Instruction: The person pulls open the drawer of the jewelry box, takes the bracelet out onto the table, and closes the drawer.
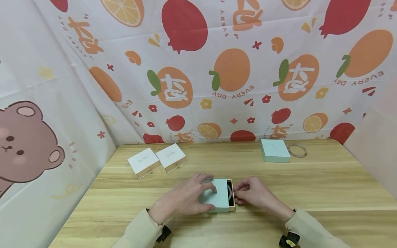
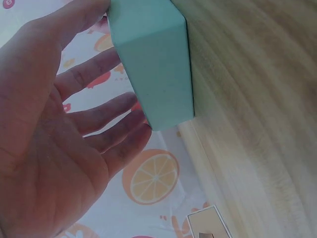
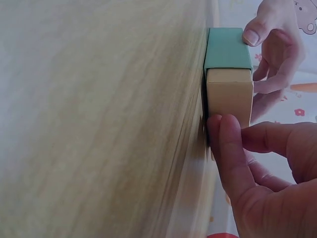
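Observation:
A mint-green box lies on the table, its cream inner drawer slid partly out on the right. Inside the drawer, part of a pale ring-shaped band shows against black lining; the sleeve hides the rest. My left hand holds the sleeve, thumb on the near side, one finger bent over the top and others along the far side. At the drawer's outer end, my right hand pinches with thumb and fingertips. In the right wrist view, the fingertips cover the drawer's end.
Two white boxes with tan sides, a left one and a right one, lie at the back left. Toward the back right is another mint box, with a pinkish-beige ring beside it. A fruit-print cloth hangs behind the table.

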Demonstrator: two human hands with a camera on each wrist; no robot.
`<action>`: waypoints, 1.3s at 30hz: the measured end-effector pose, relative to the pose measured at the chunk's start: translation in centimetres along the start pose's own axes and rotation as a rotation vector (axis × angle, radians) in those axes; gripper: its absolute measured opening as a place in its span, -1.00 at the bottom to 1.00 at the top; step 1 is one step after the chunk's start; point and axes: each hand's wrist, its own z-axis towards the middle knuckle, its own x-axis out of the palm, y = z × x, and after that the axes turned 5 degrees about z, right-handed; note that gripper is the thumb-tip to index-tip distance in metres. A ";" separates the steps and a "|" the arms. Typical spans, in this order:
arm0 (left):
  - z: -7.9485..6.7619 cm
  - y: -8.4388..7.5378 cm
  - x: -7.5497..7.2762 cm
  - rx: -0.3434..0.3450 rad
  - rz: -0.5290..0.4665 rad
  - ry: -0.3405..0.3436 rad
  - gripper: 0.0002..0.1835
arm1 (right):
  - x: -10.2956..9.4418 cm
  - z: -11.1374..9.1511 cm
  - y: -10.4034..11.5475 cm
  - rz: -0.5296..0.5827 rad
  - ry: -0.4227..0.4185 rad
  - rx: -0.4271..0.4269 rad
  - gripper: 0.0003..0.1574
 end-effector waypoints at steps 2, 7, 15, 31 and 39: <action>0.0 0.0 0.0 -0.012 -0.012 0.012 -0.60 | 0.0 0.0 0.0 0.008 0.001 0.002 -0.83; 0.1 0.0 -0.1 -0.018 -0.036 0.021 -0.60 | -0.1 0.0 0.1 0.024 0.005 0.003 -0.84; 0.1 0.0 -0.1 -0.027 -0.046 0.028 -0.59 | -0.1 0.0 0.0 0.032 0.005 -0.005 -0.85; 0.1 0.2 0.0 -0.018 -0.057 0.017 -0.59 | 0.0 0.0 -0.1 -0.031 -0.011 -0.053 -0.87; 0.1 0.2 0.0 -0.014 -0.053 0.014 -0.60 | 0.0 0.0 -0.3 -0.046 -0.010 -0.080 -0.87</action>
